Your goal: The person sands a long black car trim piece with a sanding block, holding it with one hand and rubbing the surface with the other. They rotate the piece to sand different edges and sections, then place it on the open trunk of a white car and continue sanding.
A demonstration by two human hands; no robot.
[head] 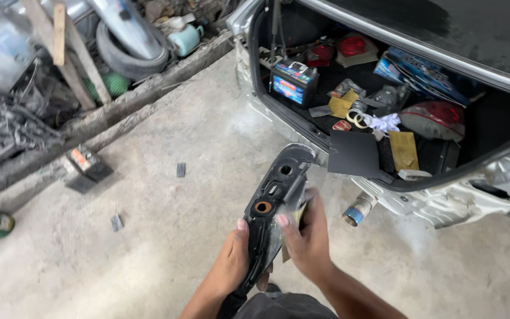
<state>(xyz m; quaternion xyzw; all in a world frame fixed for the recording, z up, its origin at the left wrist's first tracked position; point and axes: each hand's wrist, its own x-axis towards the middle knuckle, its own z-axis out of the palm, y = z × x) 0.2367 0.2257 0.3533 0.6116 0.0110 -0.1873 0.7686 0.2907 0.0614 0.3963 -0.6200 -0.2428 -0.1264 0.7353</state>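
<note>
A long black car part (278,189) with round and oval holes stands tilted in front of me, its upper end near the car's rear edge. My left hand (234,260) grips its lower left side, thumb on the front face. My right hand (305,236) presses a small yellowish piece, likely sandpaper (298,215), against the part's right edge. Motion blurs the right hand's fingers.
An open car boot (385,88) at the upper right holds a car battery (293,82), red tail lamps (435,118), tape rolls, rags and sandpaper sheets. An exhaust pipe (358,210) juts below the bumper. Scrap, a tyre (131,56) and wood planks line the left. Small objects lie on the concrete floor (149,236).
</note>
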